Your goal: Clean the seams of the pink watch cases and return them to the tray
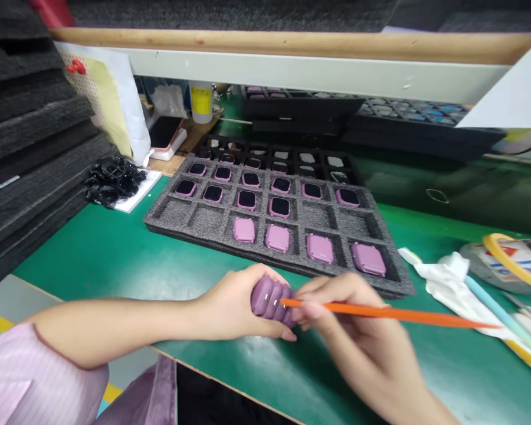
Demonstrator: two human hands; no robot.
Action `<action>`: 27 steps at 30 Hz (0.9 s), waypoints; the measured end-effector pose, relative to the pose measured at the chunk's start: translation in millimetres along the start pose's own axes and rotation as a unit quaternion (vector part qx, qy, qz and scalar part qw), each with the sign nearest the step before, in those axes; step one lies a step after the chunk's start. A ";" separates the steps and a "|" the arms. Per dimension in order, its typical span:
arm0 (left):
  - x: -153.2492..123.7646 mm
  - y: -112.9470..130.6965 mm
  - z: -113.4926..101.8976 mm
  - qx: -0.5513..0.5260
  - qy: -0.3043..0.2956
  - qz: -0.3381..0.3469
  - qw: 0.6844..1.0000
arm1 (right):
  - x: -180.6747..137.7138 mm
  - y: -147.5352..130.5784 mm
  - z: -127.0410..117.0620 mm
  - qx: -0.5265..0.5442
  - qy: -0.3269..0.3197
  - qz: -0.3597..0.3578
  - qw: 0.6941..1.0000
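Note:
My left hand (236,304) is wrapped round several purple watch cases (269,298) stacked side by side, their edges facing up, just above the green bench. In my right hand (358,336), slightly blurred, is a thin orange stick (402,314). Its left tip lies at the edge of the watch cases, and I cannot tell whether it touches them. Beyond both hands lies a grey foam tray (174,213) with square pockets. Dark-screened purple watches (246,200) fill its back rows, and purple cases (320,248) sit face down along the front.
A pile of black rings or straps (115,180) lies at the left by stacked foam trays (30,130). On the right are crumpled white tissue (446,283) and a yellow tube (513,265). A shelf edge (292,62) crosses above; a bottle (201,101) stands behind.

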State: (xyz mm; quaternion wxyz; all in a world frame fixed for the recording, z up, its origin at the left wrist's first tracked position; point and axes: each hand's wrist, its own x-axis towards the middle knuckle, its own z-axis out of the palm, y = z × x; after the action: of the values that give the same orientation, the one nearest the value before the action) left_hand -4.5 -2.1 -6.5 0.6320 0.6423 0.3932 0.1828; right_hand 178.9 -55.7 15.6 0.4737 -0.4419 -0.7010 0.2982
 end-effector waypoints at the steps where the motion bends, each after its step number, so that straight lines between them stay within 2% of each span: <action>1: -0.4 1.8 -0.4 0.006 0.000 -0.003 1.000 | -0.4 -0.9 -8.7 0.003 0.043 0.012 0.999; 3: -1.0 5.3 -1.4 0.019 -0.002 -0.009 1.000 | -4.6 0.5 -29.1 -0.029 0.113 0.040 0.992; 5: -1.3 7.9 -2.3 0.029 -0.005 -0.016 0.999 | -14.6 7.5 -50.2 -0.127 0.135 0.089 0.979; 7: -0.6 8.9 -2.8 0.038 -0.008 -0.016 0.999 | -28.8 18.9 -68.7 -0.266 0.121 0.159 0.943; 9: 0.7 8.4 -2.9 0.056 -0.009 -0.012 0.998 | -43.9 31.7 -83.0 -0.358 0.107 0.214 0.902; 15: 3.2 6.4 -2.5 0.094 -0.002 -0.014 0.995 | -65.5 52.4 -109.6 -0.441 0.095 0.292 0.843; 21: 2.5 5.8 -1.4 0.098 0.015 0.007 0.995 | -42.4 53.6 -145.3 -0.486 0.119 0.335 0.798; 24: 1.9 5.3 -1.3 0.103 0.021 0.011 0.994 | -22.3 58.5 -163.6 -0.511 0.144 0.380 0.757; 27: 1.6 5.5 -2.1 0.109 0.020 0.012 0.994 | -2.2 69.0 -171.4 -0.528 0.155 0.417 0.724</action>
State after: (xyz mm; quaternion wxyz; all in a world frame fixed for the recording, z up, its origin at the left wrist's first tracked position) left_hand -3.5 1.1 -1.4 0.5478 0.7085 0.4156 0.1587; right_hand 361.5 -27.9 21.0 0.0940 -0.9084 -0.4067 -0.0251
